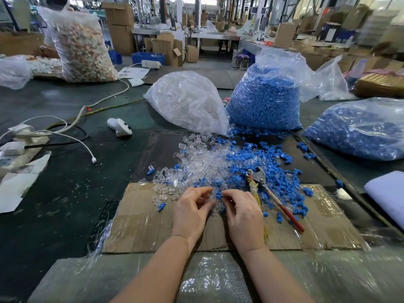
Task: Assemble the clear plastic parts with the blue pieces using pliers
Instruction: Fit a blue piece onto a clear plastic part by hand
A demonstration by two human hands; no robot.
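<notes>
Dark green covers the counter, which carries everything, with a flat sheet of cardboard taped down at its near edge. Behind the cardboard stand three plastic sacks: one of clear plastic parts leaning to the left, a tall open one of blue pieces just beside it, and another blue-filled sack lying further right. Loose clear parts and loose blue pieces spill together in a heap from the sacks' feet onto the cardboard. Pliers with red-tipped handles lie untouched on the right of that heap, jaws pointing away. At the heap's near edge the two hands meet: the left hand has curled fingers pinching a clear part, and the right hand, fingertips nearly touching the left's, pinches a blue piece against it.
</notes>
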